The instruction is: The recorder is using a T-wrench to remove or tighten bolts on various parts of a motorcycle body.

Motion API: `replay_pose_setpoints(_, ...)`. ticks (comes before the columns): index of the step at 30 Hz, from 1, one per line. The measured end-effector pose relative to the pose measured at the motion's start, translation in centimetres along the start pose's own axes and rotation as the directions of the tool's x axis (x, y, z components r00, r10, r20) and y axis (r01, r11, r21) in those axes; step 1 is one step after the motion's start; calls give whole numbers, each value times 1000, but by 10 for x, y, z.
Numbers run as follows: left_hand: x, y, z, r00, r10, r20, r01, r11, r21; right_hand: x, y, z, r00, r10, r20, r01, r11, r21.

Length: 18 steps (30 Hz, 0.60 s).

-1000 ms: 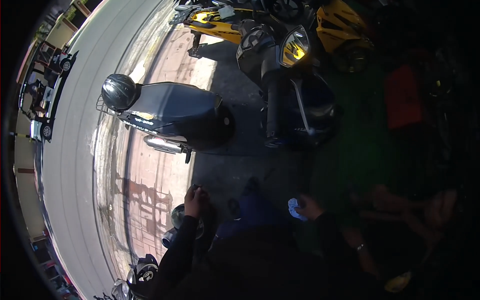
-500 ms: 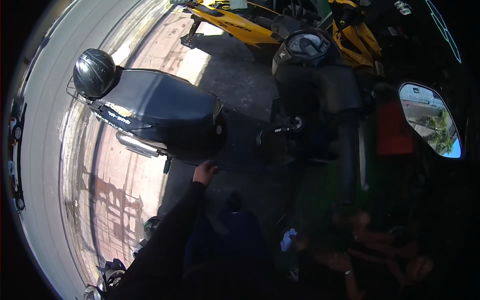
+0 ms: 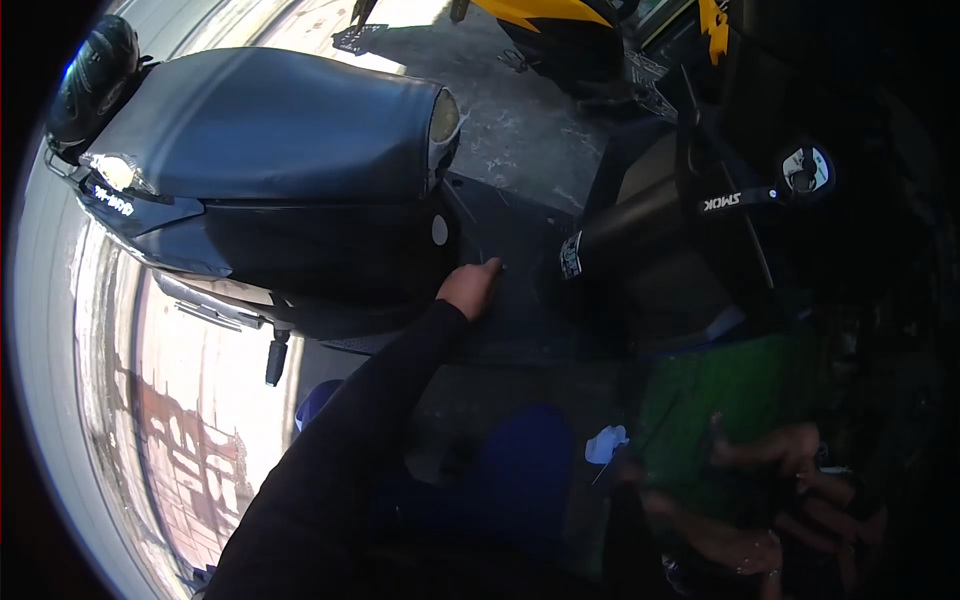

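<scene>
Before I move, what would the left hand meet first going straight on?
The left hand would likely meet the dark scooter footboard first, though depth is unclear and it might pass above.

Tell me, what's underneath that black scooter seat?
Under the seat, dark side bodywork shows, with a pale oval spot near its front. Whatever lies inside, directly beneath the seat, is covered.

From the left hand (image 3: pixel 470 290), passage observed open toward 1 o'clock, above the floorboard (image 3: pixel 515 225). Obstructions noted: seat (image 3: pixel 300 125) at 10 o'clock, front panel (image 3: pixel 650 220) at 2 o'clock, leg (image 3: pixel 525 460) at 5 o'clock.
</scene>
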State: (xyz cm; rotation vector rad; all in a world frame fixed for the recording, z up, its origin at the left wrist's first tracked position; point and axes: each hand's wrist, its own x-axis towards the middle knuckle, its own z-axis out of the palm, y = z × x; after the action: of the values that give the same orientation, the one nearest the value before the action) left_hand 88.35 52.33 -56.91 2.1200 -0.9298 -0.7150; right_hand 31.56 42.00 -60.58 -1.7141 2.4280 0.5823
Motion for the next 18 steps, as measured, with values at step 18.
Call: replay_pose_setpoints(18, 4, -16, 41, 972, 113, -208, -87, 988, 130, -76, 24, 99, 990, -139, -5, 43, 270, 962)
